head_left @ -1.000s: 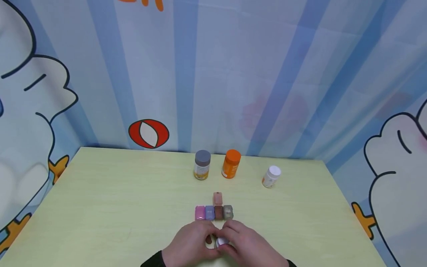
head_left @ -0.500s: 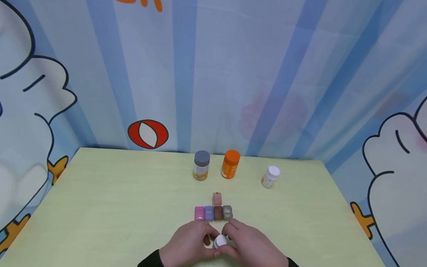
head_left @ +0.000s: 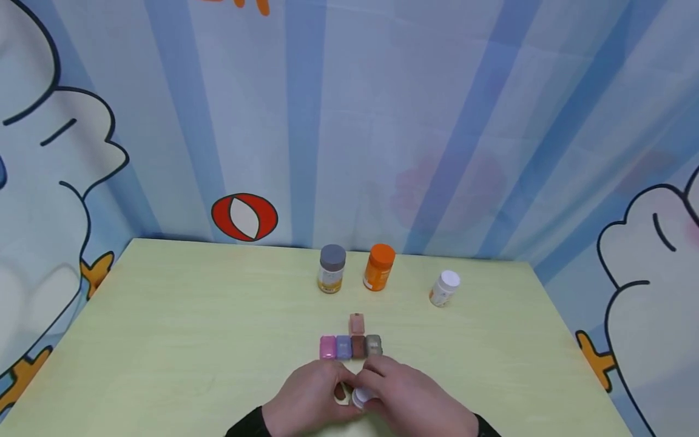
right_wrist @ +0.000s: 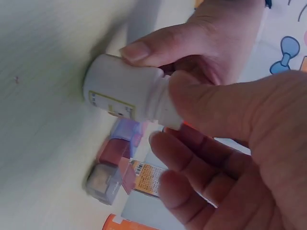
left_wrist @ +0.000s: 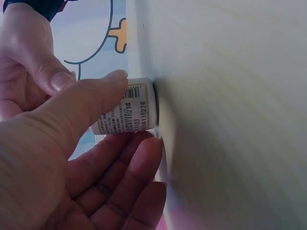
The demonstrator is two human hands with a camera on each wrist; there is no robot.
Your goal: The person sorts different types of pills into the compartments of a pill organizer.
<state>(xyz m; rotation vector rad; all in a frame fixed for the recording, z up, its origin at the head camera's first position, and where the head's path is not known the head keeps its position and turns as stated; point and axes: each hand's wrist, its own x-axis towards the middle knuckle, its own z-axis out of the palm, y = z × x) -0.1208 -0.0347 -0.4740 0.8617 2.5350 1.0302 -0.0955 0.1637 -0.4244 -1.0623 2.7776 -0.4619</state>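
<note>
Between both hands, at the table's near side, is a small white pill bottle (right_wrist: 120, 86) with a printed label. My left hand (head_left: 306, 391) grips the bottle's body between thumb and fingers; in the left wrist view the barcode side of the label (left_wrist: 132, 108) faces the camera. My right hand (head_left: 409, 394) pinches the white cap (right_wrist: 167, 108), which sits over the bottle's neck. The bottle's base is close to the tabletop; whether it touches cannot be told. Just beyond the hands are several small coloured boxes: pink (head_left: 327, 347), blue (head_left: 343, 347), brown (head_left: 358, 347), grey (head_left: 374, 345) and light pink (head_left: 357, 323).
Toward the back of the pale table (head_left: 218, 315) stand a grey-capped bottle (head_left: 330, 270), an orange bottle (head_left: 378, 268) and another white bottle (head_left: 445, 288). A blue striped cloth (head_left: 355, 121) with cartoon figures hangs behind and at the sides.
Half a second ago the right fingers were spread wider around the cap, showing more of it. Now they close over its right side again. The left hand keeps its grip on the bottle.
</note>
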